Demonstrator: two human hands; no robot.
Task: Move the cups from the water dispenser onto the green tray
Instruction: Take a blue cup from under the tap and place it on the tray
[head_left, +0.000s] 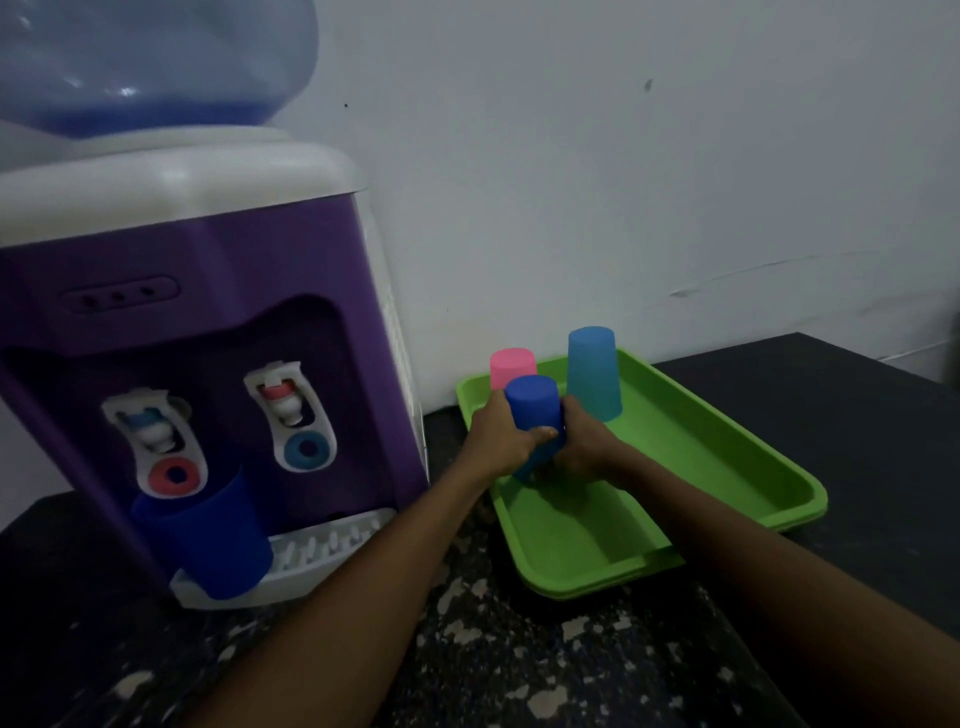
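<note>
1. Head view: a boxy purple water dispenser (208, 364) with a white top carries a rounded, translucent blue water bottle (156, 62).
2. Beside it on the speckled dark countertop (493, 649) lies a smooth, rectangular green tray (727, 467).
3. An upright dark blue cup (208, 540) stands on the dispenser's slotted white drip grille (322, 545).
4. On the tray, a light blue cup (595, 374) and a pink cup (511, 366) stand inverted.
5. The left hand (501, 441) and right hand (584, 441) clamp an inverted blue cup (535, 410) over the tray.
</note>
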